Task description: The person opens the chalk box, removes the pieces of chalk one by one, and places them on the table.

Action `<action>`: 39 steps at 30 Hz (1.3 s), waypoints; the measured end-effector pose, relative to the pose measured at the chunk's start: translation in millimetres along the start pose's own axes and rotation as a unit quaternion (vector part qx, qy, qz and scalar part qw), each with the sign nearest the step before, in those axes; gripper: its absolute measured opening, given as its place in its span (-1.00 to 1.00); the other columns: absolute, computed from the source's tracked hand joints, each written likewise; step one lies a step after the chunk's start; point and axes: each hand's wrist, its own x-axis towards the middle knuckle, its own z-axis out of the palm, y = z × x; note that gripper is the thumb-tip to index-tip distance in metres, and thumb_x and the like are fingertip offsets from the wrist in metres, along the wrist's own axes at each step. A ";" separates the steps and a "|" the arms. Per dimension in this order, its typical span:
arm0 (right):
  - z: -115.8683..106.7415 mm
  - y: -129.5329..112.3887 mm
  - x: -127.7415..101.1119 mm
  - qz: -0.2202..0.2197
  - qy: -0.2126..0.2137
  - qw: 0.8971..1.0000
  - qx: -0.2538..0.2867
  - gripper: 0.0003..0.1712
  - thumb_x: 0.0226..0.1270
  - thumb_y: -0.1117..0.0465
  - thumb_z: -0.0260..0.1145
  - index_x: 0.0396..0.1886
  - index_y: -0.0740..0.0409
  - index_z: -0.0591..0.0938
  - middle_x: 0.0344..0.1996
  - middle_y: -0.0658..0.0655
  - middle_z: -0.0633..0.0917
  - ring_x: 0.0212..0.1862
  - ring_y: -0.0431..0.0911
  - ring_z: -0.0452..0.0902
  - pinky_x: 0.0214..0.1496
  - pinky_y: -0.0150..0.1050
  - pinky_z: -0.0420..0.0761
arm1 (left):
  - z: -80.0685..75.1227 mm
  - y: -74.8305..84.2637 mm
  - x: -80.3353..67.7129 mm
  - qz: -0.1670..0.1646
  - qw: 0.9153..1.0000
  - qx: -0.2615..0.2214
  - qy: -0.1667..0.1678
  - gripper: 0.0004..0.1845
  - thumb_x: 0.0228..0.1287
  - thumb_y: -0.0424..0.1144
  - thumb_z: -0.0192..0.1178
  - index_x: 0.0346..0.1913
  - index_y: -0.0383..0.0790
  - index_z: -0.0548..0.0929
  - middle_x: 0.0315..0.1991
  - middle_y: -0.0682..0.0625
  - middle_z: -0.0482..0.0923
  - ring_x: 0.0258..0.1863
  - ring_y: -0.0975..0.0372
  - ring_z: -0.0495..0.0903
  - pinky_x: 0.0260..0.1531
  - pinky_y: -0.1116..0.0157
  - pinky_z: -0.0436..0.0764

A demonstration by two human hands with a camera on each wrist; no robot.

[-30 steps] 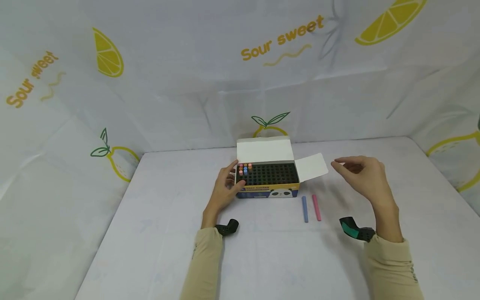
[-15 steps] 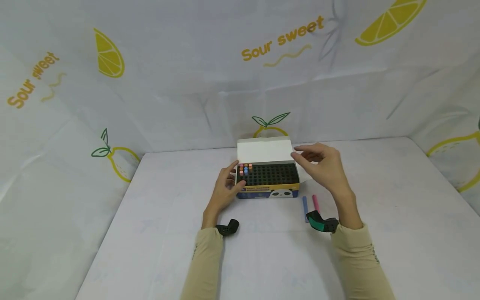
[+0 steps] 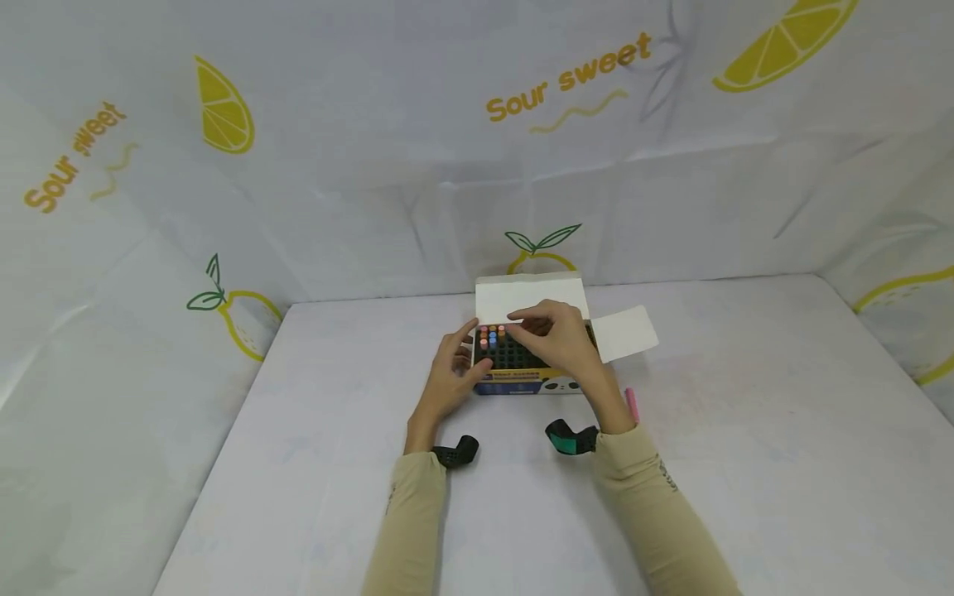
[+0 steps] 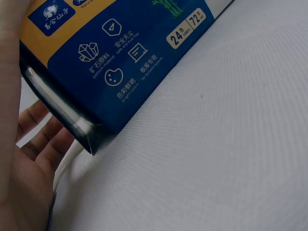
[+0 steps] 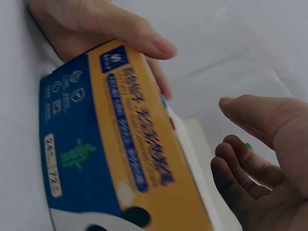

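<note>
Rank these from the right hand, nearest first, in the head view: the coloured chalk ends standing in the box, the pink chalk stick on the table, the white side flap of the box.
1. Coloured chalk ends: just left of the right hand fingertips, in the box's left corner.
2. White side flap: to the hand's right.
3. Pink chalk stick: on the table by the wrist, nearer the person.

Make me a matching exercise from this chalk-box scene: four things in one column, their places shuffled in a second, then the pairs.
Things:
1. left hand
2. right hand
3. pink chalk
4. side flap

Places:
A. lying on the table, right of the box
B. against the box's left end
C. sticking out from the box's right end
D. over the open box's grid

Pairs: 1-B, 2-D, 3-A, 4-C. The box stands open with a few chalks in its back left corner.
</note>
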 end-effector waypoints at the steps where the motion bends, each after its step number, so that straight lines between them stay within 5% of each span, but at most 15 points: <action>1: 4.0 1.0 1.5 -0.001 -0.001 1.000 0.001 -0.74 0.29 0.30 0.48 -0.07 0.36 0.79 -0.30 0.30 0.75 -0.31 0.11 0.72 -0.22 -0.21 0.72 | -0.2 0.1 0.2 0.000 1.000 0.000 0.000 0.05 0.14 0.63 0.07 0.58 0.11 0.27 0.22 -0.22 0.40 0.02 0.07 0.50 0.06 0.11 0.58; 13: 25.9 6.5 -2.2 0.039 -0.003 0.999 -0.025 -0.79 0.30 0.31 0.46 -0.13 0.36 0.81 -0.30 0.29 0.73 -0.33 0.06 0.69 -0.25 -0.20 0.71 | 0.1 0.6 -0.4 -0.004 1.000 0.000 -0.004 0.05 0.14 0.62 0.08 0.59 0.11 0.25 0.20 -0.23 0.40 0.01 0.07 0.51 0.08 0.12 0.58; 27: 30.4 7.5 -0.9 0.033 0.016 0.998 -0.048 -0.80 0.24 0.34 0.51 -0.18 0.39 0.81 -0.34 0.30 0.70 -0.35 0.07 0.69 -0.28 -0.12 0.72 | -0.1 1.7 0.6 -0.010 1.000 0.005 -0.002 0.05 0.13 0.64 0.08 0.58 0.14 0.26 0.21 -0.22 0.41 0.00 0.08 0.52 0.08 0.12 0.58; 39: 32.5 6.0 4.5 0.044 0.048 0.998 -0.021 -0.77 0.26 0.25 0.51 -0.16 0.31 0.82 -0.31 0.28 0.68 -0.34 0.08 0.69 -0.30 -0.24 0.68 | -0.5 -2.4 2.1 0.003 1.000 0.003 -0.001 0.06 0.13 0.64 0.05 0.58 0.10 0.27 0.22 -0.22 0.39 -0.02 0.10 0.49 0.03 0.17 0.59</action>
